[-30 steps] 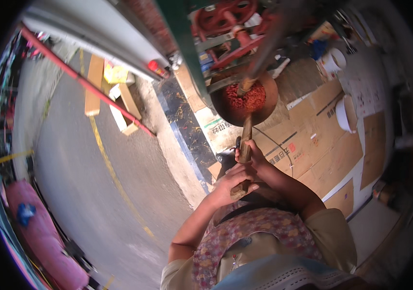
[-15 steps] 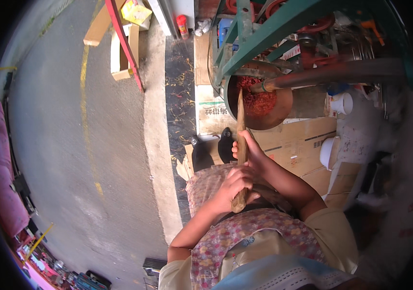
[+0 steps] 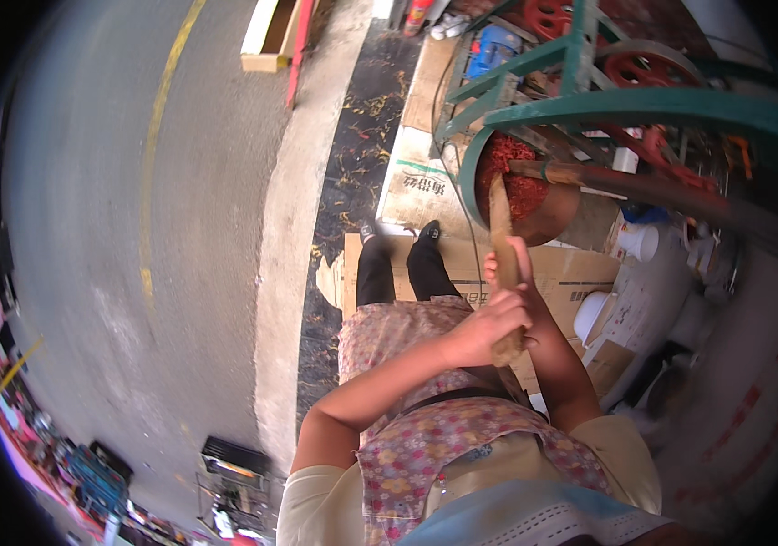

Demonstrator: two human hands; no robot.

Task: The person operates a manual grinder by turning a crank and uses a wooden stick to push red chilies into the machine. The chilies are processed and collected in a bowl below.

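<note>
Both my hands are wrapped round a stout wooden stick. My left hand grips it near its lower end, and my right hand holds it farther up. The stick's far tip reaches into a round metal pot and touches or hovers over crushed red chili; I cannot tell which. A thick dark rod with a paler tip enters the same pot from the right, its end at the chili beside the stick. The pot stands under a green metal frame.
Red wheels and a blue motor sit within the machine. Flattened cardboard covers the floor around my feet. White tubs stand at the right. A grey road runs along the left, with an open cardboard box near the far end.
The view has turned, so the pot and machine sit farther right. Both hands have kept their grip, and the stick's tip remains in the pot. The dark rod looks less blurred.
</note>
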